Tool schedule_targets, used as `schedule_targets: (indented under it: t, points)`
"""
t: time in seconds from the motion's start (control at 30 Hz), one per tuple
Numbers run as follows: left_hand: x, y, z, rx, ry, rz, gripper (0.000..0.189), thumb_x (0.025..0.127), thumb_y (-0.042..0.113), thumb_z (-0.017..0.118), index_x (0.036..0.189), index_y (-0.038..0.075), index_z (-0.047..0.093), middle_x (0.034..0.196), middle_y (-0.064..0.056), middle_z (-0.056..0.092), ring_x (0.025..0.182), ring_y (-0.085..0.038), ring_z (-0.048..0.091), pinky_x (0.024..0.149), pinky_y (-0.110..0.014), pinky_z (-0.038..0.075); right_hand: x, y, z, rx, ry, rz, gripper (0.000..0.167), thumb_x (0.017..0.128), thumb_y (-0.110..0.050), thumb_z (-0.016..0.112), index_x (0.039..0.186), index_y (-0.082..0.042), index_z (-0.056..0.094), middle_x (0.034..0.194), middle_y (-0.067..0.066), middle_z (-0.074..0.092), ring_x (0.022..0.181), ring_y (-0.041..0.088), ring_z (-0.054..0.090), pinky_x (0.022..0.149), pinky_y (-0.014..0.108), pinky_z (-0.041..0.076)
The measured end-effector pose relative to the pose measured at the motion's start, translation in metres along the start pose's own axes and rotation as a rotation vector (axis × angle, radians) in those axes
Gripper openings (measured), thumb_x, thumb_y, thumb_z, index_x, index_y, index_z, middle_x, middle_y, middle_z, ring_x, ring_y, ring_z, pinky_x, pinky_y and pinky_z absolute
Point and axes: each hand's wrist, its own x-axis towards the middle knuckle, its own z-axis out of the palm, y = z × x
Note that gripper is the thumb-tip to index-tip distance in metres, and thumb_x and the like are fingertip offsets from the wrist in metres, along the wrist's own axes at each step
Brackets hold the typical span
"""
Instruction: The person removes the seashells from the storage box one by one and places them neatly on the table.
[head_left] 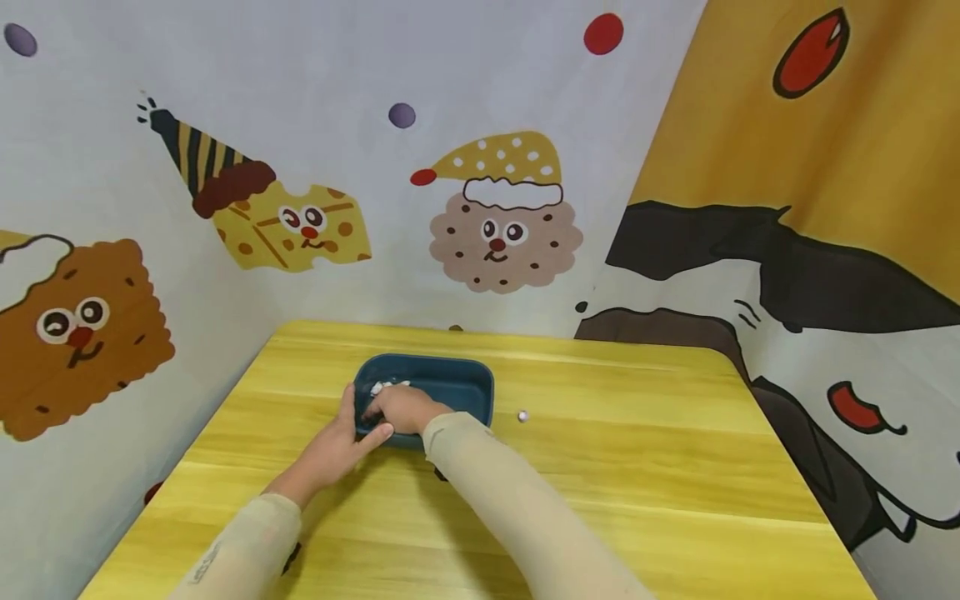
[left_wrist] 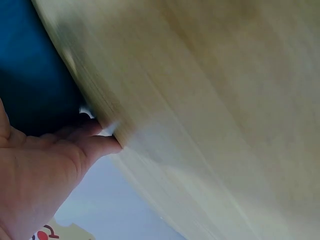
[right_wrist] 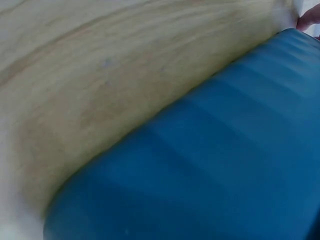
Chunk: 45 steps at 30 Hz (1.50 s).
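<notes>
A dark blue rectangular tub (head_left: 461,392) sits on the table, with small white pieces (head_left: 384,386) inside at its left end. My left hand (head_left: 330,454) holds the tub's near left corner, thumb at the front rim and fingers along the left side. In the left wrist view, fingers (left_wrist: 100,142) lie against the tub's end, close to the tabletop. My right hand (head_left: 405,407) reaches down over the front rim into the tub, beside the white pieces; its fingertips are partly hidden. The right wrist view shows mostly the tub's ribbed outer wall (right_wrist: 215,160).
A small whitish round piece (head_left: 522,416) lies on the yellow wood-grain table (head_left: 637,450), just right of the tub. Behind and to the sides hangs a cartoon-printed cloth (head_left: 495,67). Dark bits show beneath both sleeves (head_left: 517,500).
</notes>
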Motion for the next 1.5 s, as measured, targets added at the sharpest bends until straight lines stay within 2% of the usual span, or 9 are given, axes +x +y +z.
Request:
schedule_targets:
  t: [0.1, 0.2, 0.3, 0.43, 0.63, 1.03, 1.13, 1.3, 1.5]
  points:
    - [0.001, -0.001, 0.002, -0.010, -0.012, 0.008, 0.118, 0.105, 0.072, 0.046, 0.165, 0.001, -0.027, 0.172, -0.040, 0.014, 0.152, -0.057, 0.039, 0.118, -0.068, 0.041, -0.001, 0.003, 0.002, 0.002, 0.020, -0.008, 0.028, 0.107, -0.024, 0.063, 0.128, -0.033, 0.080, 0.132, -0.017, 0.074, 0.127, 0.006, 0.067, 0.105, 0.028, 0.057]
    - [0.001, -0.002, 0.003, -0.034, -0.016, 0.018, 0.118, 0.106, 0.071, 0.046, 0.164, 0.002, -0.030, 0.172, -0.039, 0.012, 0.154, -0.057, 0.035, 0.119, -0.069, 0.040, 0.000, 0.008, 0.002, -0.074, 0.067, -0.064, 0.019, 0.105, -0.026, 0.067, 0.109, -0.032, 0.085, 0.110, -0.018, 0.079, 0.106, 0.002, 0.070, 0.094, 0.023, 0.057]
    - [0.002, -0.002, 0.001, -0.035, -0.013, 0.017, 0.118, 0.106, 0.071, 0.046, 0.163, 0.002, -0.031, 0.172, -0.040, 0.010, 0.155, -0.057, 0.033, 0.120, -0.069, 0.038, -0.001, 0.014, 0.001, -0.176, 0.120, -0.125, 0.019, 0.104, -0.026, 0.071, 0.092, -0.029, 0.085, 0.089, -0.017, 0.077, 0.084, 0.001, 0.066, 0.080, 0.020, 0.055]
    - [0.002, -0.002, -0.001, -0.013, -0.016, -0.005, 0.118, 0.106, 0.072, 0.045, 0.164, 0.002, -0.031, 0.172, -0.040, 0.008, 0.155, -0.058, 0.032, 0.121, -0.070, 0.037, -0.009, 0.024, -0.004, -0.261, 0.149, -0.138, 0.018, 0.101, -0.028, 0.076, 0.085, -0.027, 0.085, 0.078, -0.015, 0.075, 0.069, 0.000, 0.062, 0.069, 0.019, 0.053]
    - [0.001, -0.001, -0.004, 0.001, -0.014, -0.023, 0.118, 0.107, 0.068, 0.047, 0.164, 0.000, -0.029, 0.172, -0.041, 0.010, 0.154, -0.059, 0.031, 0.123, -0.070, 0.034, -0.023, 0.035, -0.014, -0.265, 0.123, -0.083, 0.014, 0.098, -0.036, 0.078, 0.090, -0.027, 0.085, 0.082, -0.015, 0.077, 0.070, -0.001, 0.065, 0.070, 0.020, 0.056]
    - [0.002, -0.001, 0.000, -0.007, 0.004, 0.006, 0.117, 0.107, 0.066, 0.049, 0.164, -0.002, -0.027, 0.172, -0.040, 0.009, 0.156, -0.058, 0.029, 0.124, -0.070, 0.032, -0.030, 0.044, -0.017, -0.273, 0.130, -0.032, 0.010, 0.102, -0.025, 0.077, 0.092, -0.023, 0.077, 0.087, -0.009, 0.073, 0.076, 0.005, 0.064, 0.071, 0.023, 0.055]
    - [0.001, -0.001, 0.001, -0.018, 0.002, 0.005, 0.117, 0.107, 0.066, 0.049, 0.164, -0.001, -0.027, 0.172, -0.040, 0.009, 0.156, -0.058, 0.028, 0.124, -0.070, 0.032, -0.031, 0.043, -0.016, -0.280, 0.129, -0.041, 0.007, 0.101, -0.027, 0.078, 0.106, -0.022, 0.076, 0.099, -0.008, 0.075, 0.086, 0.006, 0.068, 0.077, 0.024, 0.057]
    - [0.002, -0.003, 0.001, -0.024, -0.002, -0.002, 0.118, 0.106, 0.069, 0.048, 0.164, -0.001, -0.028, 0.172, -0.040, 0.009, 0.156, -0.058, 0.028, 0.124, -0.071, 0.032, -0.031, 0.043, -0.018, -0.280, 0.106, -0.068, 0.028, 0.100, -0.025, 0.077, 0.128, -0.026, 0.080, 0.124, -0.009, 0.079, 0.111, 0.008, 0.074, 0.093, 0.025, 0.061]
    - [0.006, -0.005, 0.001, -0.016, 0.006, -0.008, 0.117, 0.106, 0.069, 0.048, 0.165, 0.001, -0.028, 0.173, -0.039, 0.009, 0.156, -0.058, 0.028, 0.124, -0.071, 0.031, -0.031, 0.046, -0.018, -0.251, 0.126, -0.084, 0.010, 0.097, -0.026, 0.081, 0.106, -0.026, 0.086, 0.103, -0.012, 0.082, 0.093, 0.004, 0.074, 0.084, 0.023, 0.061]
